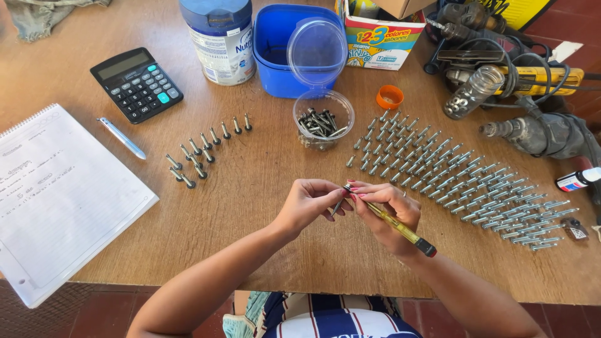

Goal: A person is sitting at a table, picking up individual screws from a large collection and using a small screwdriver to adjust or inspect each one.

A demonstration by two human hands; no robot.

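Observation:
My left hand [308,203] pinches a small dark screw [338,205] just above the wooden table [250,188]. My right hand [391,213] grips a yellow clear-handled screwdriver [397,225], its tip meeting the screw between the two hands. A clear round tub [323,119] of loose screws stands just beyond my hands. Several screws lie in neat rows [457,181] to the right. A smaller group of screws [203,150] sits in short rows to the left.
A spiral notebook [56,194], a pen [122,138] and a black calculator [136,84] lie at the left. A tin [222,40], a blue tub [282,56], a printed box [375,37], an orange cap [389,97] and power drills [532,94] line the back and right.

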